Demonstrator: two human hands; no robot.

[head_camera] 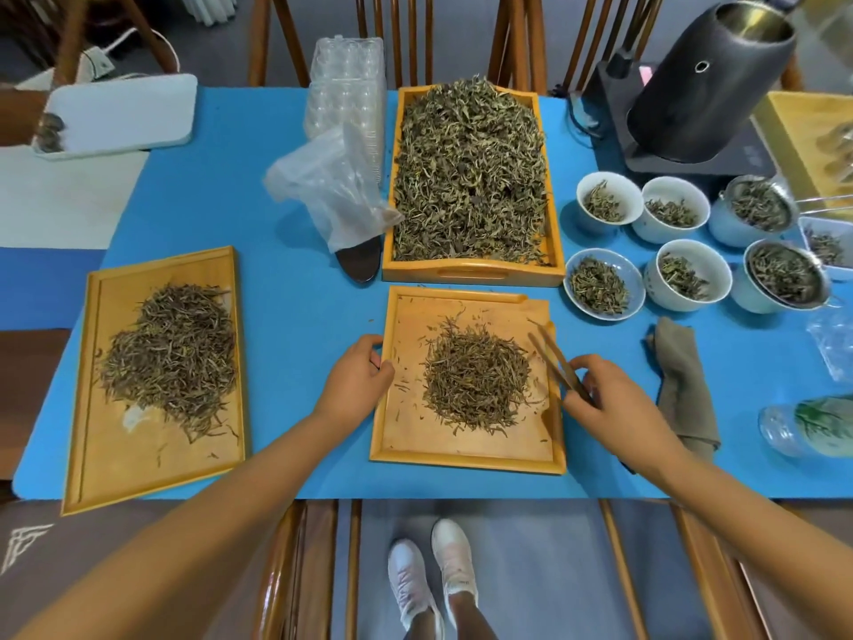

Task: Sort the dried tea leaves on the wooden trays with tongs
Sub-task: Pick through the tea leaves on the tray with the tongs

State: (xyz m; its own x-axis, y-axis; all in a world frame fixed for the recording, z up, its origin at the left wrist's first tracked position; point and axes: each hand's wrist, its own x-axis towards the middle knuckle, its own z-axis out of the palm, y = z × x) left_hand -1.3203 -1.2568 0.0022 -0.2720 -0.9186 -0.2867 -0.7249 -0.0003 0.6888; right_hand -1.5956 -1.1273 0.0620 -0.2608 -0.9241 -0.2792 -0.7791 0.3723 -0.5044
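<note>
A small wooden tray (415, 436) lies in front of me with a round pile of dried tea leaves (477, 378) at its middle. My left hand (357, 376) grips the tray's left rim. My right hand (609, 399) holds thin wooden tongs (554, 358) over the tray's right edge, their tips pointing up and left, just right of the pile. A deeper tray (471, 272) behind it is heaped with greener leaves (471, 173). At the left a long flat tray (92, 408) carries another brown pile (173, 355).
Several white bowls (609, 200) with leaves stand at the right, beside a black kettle (706, 90) on its base. A folded grey cloth (683, 381) lies right of my hand. Clear plastic packaging (341, 127) and a dark scoop (360, 263) sit left of the deep tray.
</note>
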